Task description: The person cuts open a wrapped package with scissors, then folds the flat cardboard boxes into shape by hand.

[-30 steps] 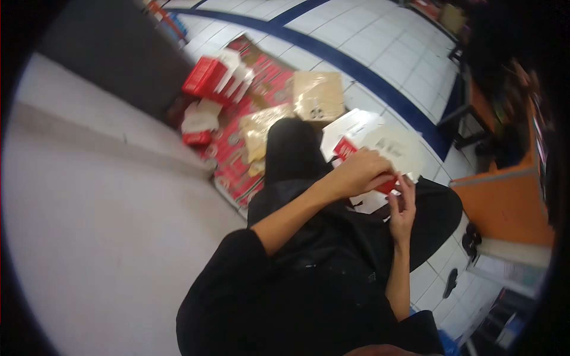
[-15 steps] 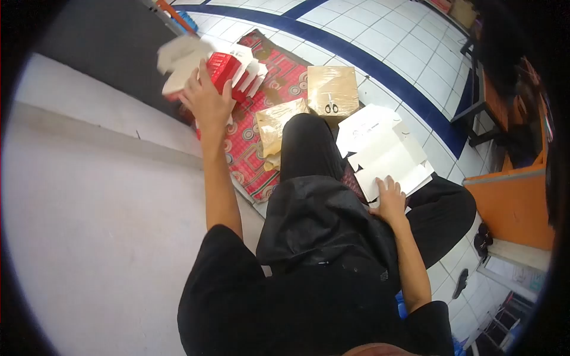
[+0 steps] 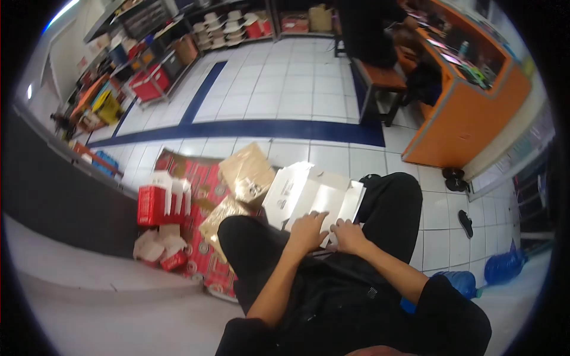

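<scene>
A partly folded white carton (image 3: 323, 199) lies across my lap, its flaps raised and black print on its left panel. My left hand (image 3: 309, 230) holds the near edge of this carton with bent fingers. Close beside it, my right hand (image 3: 347, 235) grips the near right corner, fingers curled at the flap. To the left, red and white folded boxes (image 3: 152, 204) stand together on a red patterned mat (image 3: 205, 178). Another red and white box (image 3: 160, 246) lies tilted just nearer to me.
Two brown plastic-wrapped packs, one farther off (image 3: 248, 172) and one by my knee (image 3: 222, 219), rest on the mat; scissors (image 3: 255, 188) lie on the far one. A person in black (image 3: 368, 29) sits on a bench (image 3: 380, 76). Blue water bottles (image 3: 454, 282) lie at right.
My left hand has left the red and white boxes and come over to the white carton beside my right hand. The camera view has tilted up, showing more of the room.
</scene>
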Demonstrator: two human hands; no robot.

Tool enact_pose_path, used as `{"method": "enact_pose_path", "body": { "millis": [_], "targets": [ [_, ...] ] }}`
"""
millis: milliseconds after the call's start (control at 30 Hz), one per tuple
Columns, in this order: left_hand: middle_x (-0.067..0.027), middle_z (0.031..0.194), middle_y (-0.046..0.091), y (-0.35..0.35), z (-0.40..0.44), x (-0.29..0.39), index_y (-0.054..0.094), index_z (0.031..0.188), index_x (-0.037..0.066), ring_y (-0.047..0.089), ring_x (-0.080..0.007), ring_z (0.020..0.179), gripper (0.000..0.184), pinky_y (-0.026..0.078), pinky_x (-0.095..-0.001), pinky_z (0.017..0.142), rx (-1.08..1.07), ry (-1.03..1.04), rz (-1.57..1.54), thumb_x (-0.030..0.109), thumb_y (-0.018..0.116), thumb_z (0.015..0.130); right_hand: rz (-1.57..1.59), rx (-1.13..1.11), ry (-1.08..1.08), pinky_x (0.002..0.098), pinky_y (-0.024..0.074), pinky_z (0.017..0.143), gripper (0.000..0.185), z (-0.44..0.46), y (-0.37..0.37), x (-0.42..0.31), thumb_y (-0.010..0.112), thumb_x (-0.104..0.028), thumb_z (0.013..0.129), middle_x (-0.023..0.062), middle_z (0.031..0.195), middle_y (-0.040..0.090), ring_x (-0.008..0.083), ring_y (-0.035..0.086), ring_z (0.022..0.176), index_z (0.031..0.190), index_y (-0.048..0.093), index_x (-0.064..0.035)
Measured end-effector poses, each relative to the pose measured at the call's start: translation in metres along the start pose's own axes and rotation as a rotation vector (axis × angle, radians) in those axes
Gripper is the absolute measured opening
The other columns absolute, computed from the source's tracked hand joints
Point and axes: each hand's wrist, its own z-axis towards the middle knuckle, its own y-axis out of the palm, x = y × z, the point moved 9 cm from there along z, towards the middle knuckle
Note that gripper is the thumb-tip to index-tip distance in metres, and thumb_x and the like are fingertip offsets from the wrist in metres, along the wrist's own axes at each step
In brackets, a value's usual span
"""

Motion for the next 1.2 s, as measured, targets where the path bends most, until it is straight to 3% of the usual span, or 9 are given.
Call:
{"method": "enact_pose_path", "body": {
  "millis": [200, 333, 367, 500, 700, 767, 900, 1100, 1200],
  "targets": [
    [-0.0151, 0.133, 0.066, 0.094, -0.007, -0.007, 0.054, 0.152, 0.013, 0.067, -0.0392, 0.122, 0.076, 0.057, -0.0540, 0.097, -0.271, -0.045, 0.168, 0.029, 0.085, 0.084, -0.038, -0.067, 0.020, 0.0567, 0.0620, 0.088, 0.058, 0.000, 0.044, 0.009, 0.088, -0.033, 0.078, 0.0200, 0.127, 0.060, 0.0406, 0.065, 0.115, 0.125, 0.071, -0.0035],
    [-0.0162, 0.135, 0.065, 0.117, -0.008, -0.035, 0.053, 0.153, 0.014, 0.067, -0.0412, 0.121, 0.085, 0.058, -0.0538, 0.098, -0.217, -0.054, 0.186, 0.036, 0.089, 0.078, 0.050, -0.152, 0.011, 0.0576, 0.0622, 0.087, 0.044, -0.010, 0.031, 0.006, 0.084, -0.027, 0.080, 0.0203, 0.127, 0.059, 0.0416, 0.064, 0.119, 0.116, 0.075, -0.0023],
    [-0.0139, 0.135, 0.065, 0.099, -0.010, -0.021, 0.059, 0.144, 0.015, 0.068, -0.0376, 0.122, 0.063, 0.060, -0.0535, 0.095, -0.208, -0.054, 0.195, 0.020, 0.080, 0.084, 0.034, -0.109, -0.012, 0.0565, 0.0620, 0.086, 0.033, -0.015, 0.020, 0.002, 0.079, -0.027, 0.083, 0.0216, 0.117, 0.067, 0.0417, 0.069, 0.110, 0.104, 0.077, -0.0018],
    [-0.0133, 0.133, 0.065, 0.111, -0.005, -0.029, 0.063, 0.137, 0.016, 0.068, -0.0389, 0.122, 0.056, 0.061, -0.0541, 0.093, -0.281, -0.040, 0.243, 0.019, 0.080, 0.084, 0.129, -0.173, 0.026, 0.0535, 0.0610, 0.088, 0.034, -0.007, 0.038, 0.010, 0.078, -0.031, 0.083, 0.0219, 0.107, 0.075, 0.0414, 0.073, 0.105, 0.102, 0.079, -0.0019],
    [-0.0147, 0.133, 0.066, 0.100, 0.002, -0.024, 0.069, 0.129, 0.017, 0.070, -0.0414, 0.118, 0.043, 0.060, -0.0563, 0.094, -0.256, -0.068, 0.192, 0.019, 0.075, 0.087, 0.452, 0.091, 0.201, 0.0523, 0.0596, 0.081, 0.023, -0.013, 0.008, 0.041, 0.076, -0.032, 0.090, 0.0163, 0.099, 0.078, 0.0392, 0.076, 0.095, 0.096, 0.080, -0.0108],
    [-0.0175, 0.136, 0.065, 0.101, 0.003, -0.025, 0.071, 0.128, 0.018, 0.068, -0.0423, 0.119, 0.042, 0.056, -0.0557, 0.101, -0.305, -0.080, 0.164, 0.038, 0.076, 0.092, 0.574, 0.110, 0.235, 0.0507, 0.0598, 0.078, 0.024, -0.011, 0.011, 0.056, 0.075, -0.033, 0.092, 0.0163, 0.093, 0.079, 0.0384, 0.077, 0.090, 0.093, 0.080, -0.0099],
    [-0.0179, 0.138, 0.065, 0.093, 0.011, -0.018, 0.070, 0.133, 0.018, 0.067, -0.0412, 0.124, 0.050, 0.055, -0.0529, 0.104, -0.319, -0.148, 0.088, 0.037, 0.080, 0.087, 0.751, 0.290, 0.244, 0.0477, 0.0597, 0.076, 0.028, -0.011, -0.001, 0.067, 0.074, -0.034, 0.098, 0.0179, 0.090, 0.079, 0.0380, 0.078, 0.086, 0.097, 0.079, -0.0059],
    [-0.0214, 0.118, 0.076, 0.081, 0.021, -0.015, 0.076, 0.118, 0.011, 0.072, -0.0428, 0.114, 0.047, 0.058, -0.0475, 0.095, -0.274, -0.140, -0.112, 0.028, 0.087, 0.076, 0.733, 0.402, 0.202, 0.0462, 0.0582, 0.074, 0.027, -0.008, -0.022, 0.065, 0.077, -0.032, 0.096, 0.0159, 0.088, 0.078, 0.0351, 0.076, 0.081, 0.096, 0.077, -0.0050],
    [-0.0215, 0.133, 0.069, 0.084, 0.022, -0.019, 0.070, 0.137, 0.013, 0.066, -0.0423, 0.127, 0.064, 0.055, -0.0493, 0.105, -0.384, -0.149, -0.148, 0.033, 0.086, 0.078, 0.756, 0.407, 0.177, 0.0442, 0.0580, 0.073, 0.023, -0.004, -0.022, 0.065, 0.081, -0.028, 0.093, 0.0137, 0.088, 0.078, 0.0311, 0.076, 0.080, 0.095, 0.076, -0.0060]
  ]
}}
